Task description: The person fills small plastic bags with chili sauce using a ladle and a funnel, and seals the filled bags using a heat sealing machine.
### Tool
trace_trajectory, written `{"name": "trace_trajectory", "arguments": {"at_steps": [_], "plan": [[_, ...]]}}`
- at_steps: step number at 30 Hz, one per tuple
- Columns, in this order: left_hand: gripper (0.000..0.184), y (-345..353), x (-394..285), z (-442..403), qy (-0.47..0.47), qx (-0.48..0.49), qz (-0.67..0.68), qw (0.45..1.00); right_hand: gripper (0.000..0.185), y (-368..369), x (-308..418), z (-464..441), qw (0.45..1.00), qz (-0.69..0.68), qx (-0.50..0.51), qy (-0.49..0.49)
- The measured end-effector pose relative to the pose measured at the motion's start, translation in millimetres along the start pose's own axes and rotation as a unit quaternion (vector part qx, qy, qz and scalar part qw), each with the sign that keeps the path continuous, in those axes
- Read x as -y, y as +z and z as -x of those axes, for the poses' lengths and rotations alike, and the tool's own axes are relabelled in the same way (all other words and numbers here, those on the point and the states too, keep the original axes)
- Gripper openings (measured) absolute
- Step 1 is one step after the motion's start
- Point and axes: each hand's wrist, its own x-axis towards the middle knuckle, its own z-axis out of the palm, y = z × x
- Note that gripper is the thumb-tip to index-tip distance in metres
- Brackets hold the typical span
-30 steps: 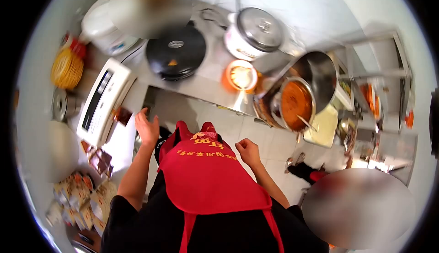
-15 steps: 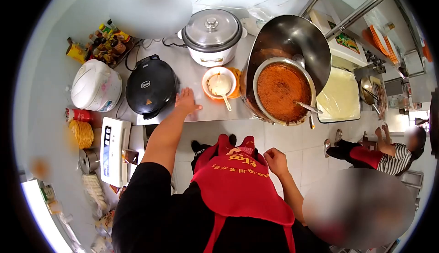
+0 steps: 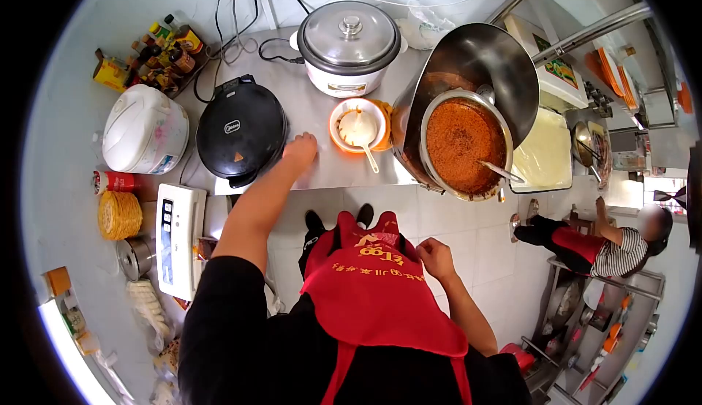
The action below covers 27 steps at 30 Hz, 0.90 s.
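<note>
My left hand (image 3: 301,150) rests on the steel counter (image 3: 329,167) with its fingers curled in and nothing visible in it. It lies between a black electric griddle (image 3: 241,128) with its lid down and a white bowl (image 3: 358,109) with a pale ladle (image 3: 360,133) in it. An orange rim shows under the bowl. Beside my red apron (image 3: 384,299), off the counter, hangs my right hand (image 3: 436,259), closed, with no object showing. Right of the bowl, a metal pot (image 3: 413,116) holds a basin of red-orange chili sauce (image 3: 468,145) with a spoon (image 3: 502,171) in it.
A lidded rice cooker (image 3: 345,50) stands at the back, another white cooker (image 3: 145,128) at the left. Sauce bottles (image 3: 164,57) fill the back left corner. A plastic-covered tray (image 3: 542,152) lies right of the pot. Another person (image 3: 614,248) sits at the far right.
My left hand has gone from spread flat beside the griddle to curled, slightly further right and up. My right hand stays near the apron. The view has shifted a little.
</note>
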Motion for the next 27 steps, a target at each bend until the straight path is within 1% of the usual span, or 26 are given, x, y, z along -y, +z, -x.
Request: {"name": "trace_trajectory", "arguments": {"at_steps": [1,2,3,4,5,7,8,9,10,11,12,13,14,15,16,17,18,19,20,21,22,23,24,25,27], "plan": [[0.039,5.6,4.2,-7.4,0.011,0.058,-0.049,0.997,0.021,-1.9,7.4,0.7,1.000,0.002,-0.002,-0.011],[0.039,17.2,7.0,-12.5,0.013,0.060,-0.044,0.997,0.021,-2.2,15.0,2.1,1.000,-0.013,-0.011,0.003],[0.033,22.3,8.5,-14.8,0.026,0.040,-0.089,0.995,0.021,2.6,17.8,4.4,1.000,-0.013,-0.013,0.002],[0.028,27.3,10.8,-18.3,0.041,0.022,-0.132,0.990,0.022,5.2,20.4,6.8,0.999,-0.022,-0.029,0.027],[0.028,30.9,18.4,-20.8,0.046,0.020,-0.131,0.990,0.022,8.5,22.9,10.1,0.997,-0.031,-0.047,0.052],[0.022,11.5,23.5,-11.3,0.125,0.010,-0.101,0.987,0.022,18.8,26.2,23.5,0.995,-0.052,-0.054,0.071],[0.022,12.2,24.3,-12.4,0.132,0.008,-0.102,0.986,0.021,23.5,28.3,27.9,0.992,-0.072,-0.057,0.083],[0.021,9.7,23.1,-12.1,0.060,-0.013,-0.031,0.998,0.021,27.0,30.8,31.8,0.991,-0.073,-0.062,0.087],[0.020,6.8,20.8,-8.0,-0.016,-0.036,0.040,0.998,0.021,31.1,31.7,36.1,0.990,-0.080,-0.061,0.094],[0.020,5.9,14.4,-0.8,-0.012,-0.035,0.041,0.998,0.020,32.1,33.1,40.7,0.990,-0.085,-0.056,0.102],[0.020,-12.0,2.9,14.9,-0.040,-0.055,0.119,0.991,0.020,35.3,30.9,40.5,0.989,-0.096,-0.058,0.102],[0.021,-28.8,-5.3,31.0,-0.067,-0.075,0.195,0.976,0.020,32.9,38.6,38.5,0.988,-0.097,-0.061,0.101],[0.021,-39.8,-8.5,47.8,-0.075,-0.063,0.305,0.947,0.020,27.3,55.1,33.8,0.988,-0.109,-0.061,0.088],[0.022,-48.9,-11.2,66.8,-0.083,-0.049,0.410,0.907,0.021,22.1,74.6,28.6,0.988,-0.122,-0.060,0.075],[0.021,-55.5,-14.8,89.2,-0.075,-0.026,0.555,0.828,0.022,15.5,99.6,22.5,0.984,-0.161,-0.042,0.064],[0.020,-64.2,-18.9,111.4,-0.064,-0.004,0.685,0.726,0.023,9.5,126.4,13.6,0.978,-0.200,-0.025,0.050],[0.020,-84.1,-25.9,132.5,-0.063,-0.004,0.683,0.727,0.025,8.3,149.7,2.2,0.963,-0.269,-0.010,0.006],[0.018,-109.8,-36.7,156.0,-0.060,0.020,0.732,0.678,0.026,9.1,173.0,-7.2,0.941,-0.335,0.007,-0.038],[0.015,-128.0,-46.3,174.1,-0.057,0.042,0.778,0.625,0.026,8.8,200.8,-15.3,0.917,-0.395,0.031,-0.051],[0.015,-138.2,-52.5,185.1,-0.058,0.037,0.777,0.626,0.026,8.4,224.4,-23.2,0.888,-0.452,0.055,-0.067],[0.016,-146.8,-56.2,193.7,-0.046,0.017,0.765,0.642,0.026,9.7,239.9,-29.4,0.887,-0.452,0.061,-0.074],[0.016,-151.9,-58.1,200.5,-0.036,-0.004,0.752,0.658,0.022,12.0,253.9,-34.4,0.871,-0.474,0.090,-0.096],[0.018,-154.5,-58.1,205.9,-0.038,-0.011,0.762,0.647,0.019,14.2,263.9,-38.8,0.852,-0.495,0.121,-0.119],[0.018,-165.1,-58.6,210.5,-0.043,-0.022,0.760,0.648,0.019,15.5,269.0,-43.4,0.850,-0.495,0.130,-0.126],[0.019,-186.5,-58.8,221.1,-0.067,-0.045,0.761,0.643,0.014,18.8,274.2,-47.5,0.898,-0.397,0.113,-0.152]]}}
